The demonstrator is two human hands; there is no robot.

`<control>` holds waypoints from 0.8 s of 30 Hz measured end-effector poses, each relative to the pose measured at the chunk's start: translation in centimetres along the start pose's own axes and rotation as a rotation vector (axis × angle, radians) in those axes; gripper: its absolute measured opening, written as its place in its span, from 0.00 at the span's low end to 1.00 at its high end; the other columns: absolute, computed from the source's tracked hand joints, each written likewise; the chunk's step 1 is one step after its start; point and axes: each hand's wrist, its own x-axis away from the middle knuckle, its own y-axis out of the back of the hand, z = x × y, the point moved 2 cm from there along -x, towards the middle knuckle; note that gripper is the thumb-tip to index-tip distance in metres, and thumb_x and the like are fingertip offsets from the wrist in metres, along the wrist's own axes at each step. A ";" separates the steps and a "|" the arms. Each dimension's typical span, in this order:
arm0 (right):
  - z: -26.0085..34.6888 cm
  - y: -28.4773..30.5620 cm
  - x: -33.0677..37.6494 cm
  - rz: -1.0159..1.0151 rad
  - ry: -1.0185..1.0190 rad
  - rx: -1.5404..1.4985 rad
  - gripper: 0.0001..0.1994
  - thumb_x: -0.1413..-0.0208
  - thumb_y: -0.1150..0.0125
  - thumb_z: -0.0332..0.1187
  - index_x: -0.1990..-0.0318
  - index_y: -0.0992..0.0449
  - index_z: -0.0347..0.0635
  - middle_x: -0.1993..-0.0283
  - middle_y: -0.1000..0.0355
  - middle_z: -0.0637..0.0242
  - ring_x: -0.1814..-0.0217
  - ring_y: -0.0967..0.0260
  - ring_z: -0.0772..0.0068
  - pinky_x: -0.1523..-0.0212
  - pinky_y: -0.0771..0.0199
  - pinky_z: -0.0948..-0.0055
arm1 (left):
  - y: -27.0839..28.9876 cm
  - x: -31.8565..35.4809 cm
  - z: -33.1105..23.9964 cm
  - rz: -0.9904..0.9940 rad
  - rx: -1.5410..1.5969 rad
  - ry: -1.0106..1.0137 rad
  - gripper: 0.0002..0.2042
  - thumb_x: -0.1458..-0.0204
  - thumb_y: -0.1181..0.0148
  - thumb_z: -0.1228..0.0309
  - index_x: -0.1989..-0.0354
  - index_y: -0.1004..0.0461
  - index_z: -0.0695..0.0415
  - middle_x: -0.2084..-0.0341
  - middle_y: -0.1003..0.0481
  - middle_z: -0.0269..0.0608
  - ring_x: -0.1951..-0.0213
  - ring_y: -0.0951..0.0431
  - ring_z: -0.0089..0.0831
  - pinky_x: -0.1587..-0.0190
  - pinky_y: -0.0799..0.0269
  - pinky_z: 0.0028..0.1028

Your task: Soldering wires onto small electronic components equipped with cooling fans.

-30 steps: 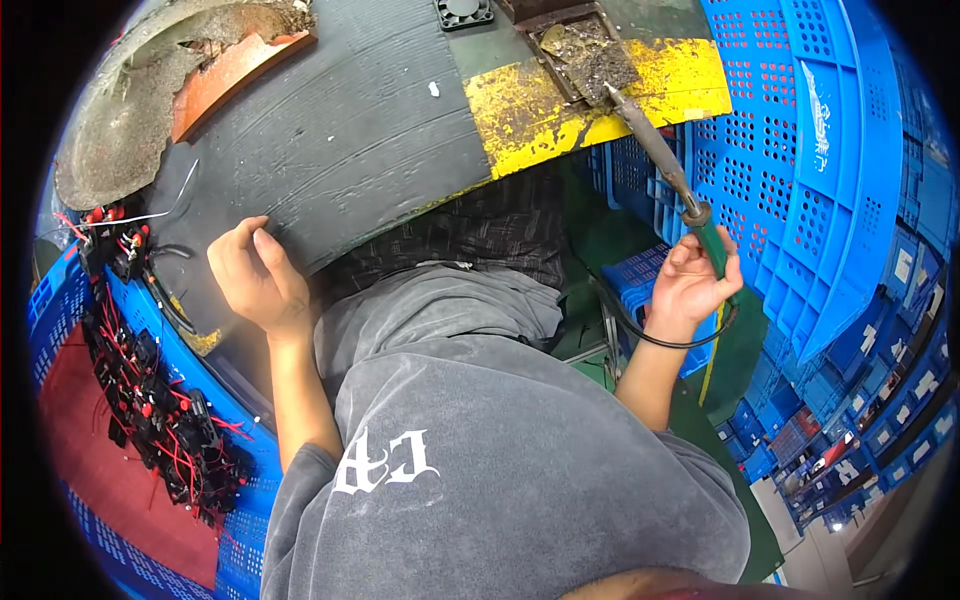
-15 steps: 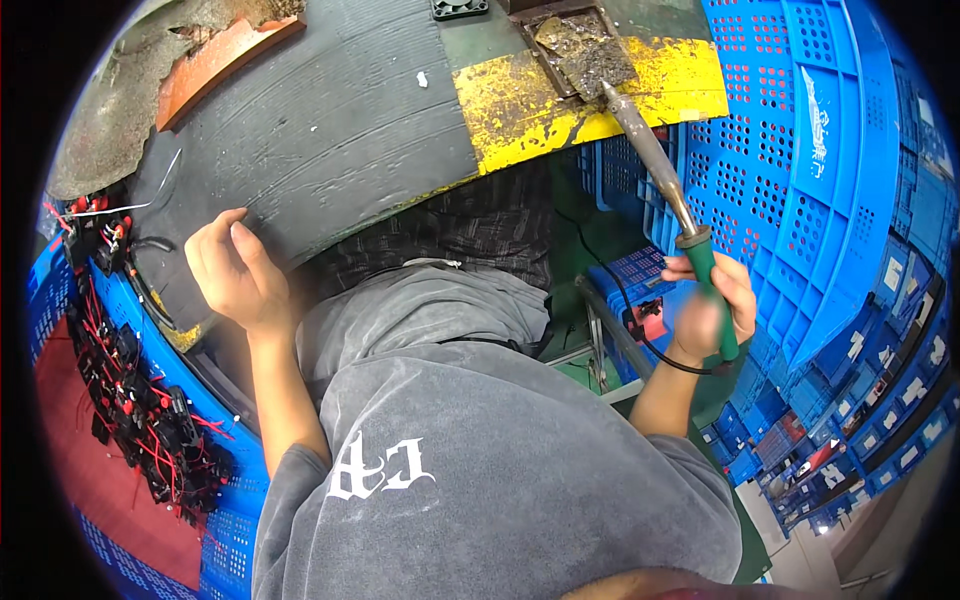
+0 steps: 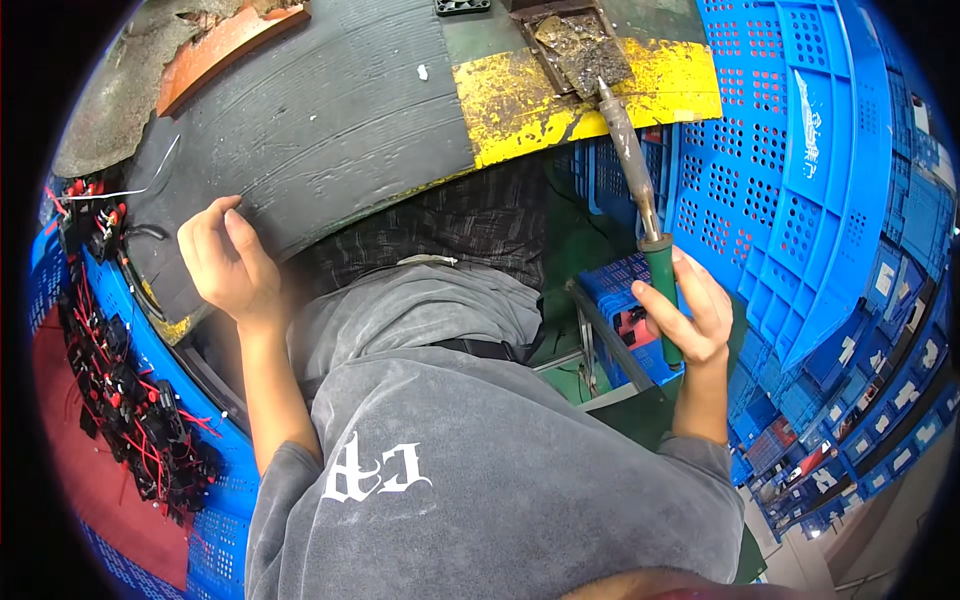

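Observation:
My right hand (image 3: 695, 315) is closed round the green handle of a soldering iron (image 3: 628, 150). The iron slants up and away, its tip at the near edge of a dark, crusted lump (image 3: 585, 55) in a small metal tray (image 3: 540, 62). Loosely curled, my left hand (image 3: 228, 262) rests by the near edge of the dark grey worktop (image 3: 340, 130). Its thumb and forefinger are apart, and nothing shows between them. A bent silvery wire (image 3: 160, 172) lies on the worktop beyond that hand.
Blue perforated crates (image 3: 740, 200) stand at the right. Black parts with red wires (image 3: 135, 400) fill the left side. A worn yellow strip (image 3: 510, 110) marks the worktop's edge. An orange piece (image 3: 225, 60) lies far left, and a black fan-like part (image 3: 462, 6) at the far edge.
My right hand has shifted left and turned, its fingers now placed differently on the handle. The soldering iron stands steeper, with its tip still by the lump. My left hand has barely moved.

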 end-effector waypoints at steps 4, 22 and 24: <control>-0.2 0.6 -0.7 0.050 0.123 0.099 0.09 0.55 0.38 0.21 0.64 0.19 0.42 0.50 0.32 0.46 0.56 0.25 0.46 0.59 0.18 0.59 | 0.1 -0.1 0.0 -0.005 0.005 -0.027 0.05 0.47 0.47 0.77 0.67 0.25 0.64 0.72 0.28 0.44 0.67 0.28 0.37 0.61 0.32 0.31; 5.7 1.0 -2.1 -0.513 -0.314 -0.323 0.18 0.38 0.51 0.42 0.52 0.31 0.33 0.50 0.35 0.40 0.60 0.24 0.44 0.64 0.18 0.59 | 0.8 -0.4 1.0 -0.085 0.107 -0.087 0.03 0.55 0.44 0.79 0.71 0.25 0.60 0.77 0.28 0.43 0.73 0.28 0.40 0.69 0.30 0.33; 6.8 -0.6 -3.4 -0.735 -0.452 -0.587 0.21 0.39 0.53 0.46 0.51 0.31 0.35 0.51 0.33 0.41 0.61 0.24 0.45 0.67 0.18 0.62 | 0.7 0.0 1.2 -0.097 0.121 -0.075 0.02 0.56 0.43 0.79 0.73 0.26 0.59 0.77 0.28 0.42 0.73 0.27 0.40 0.70 0.30 0.33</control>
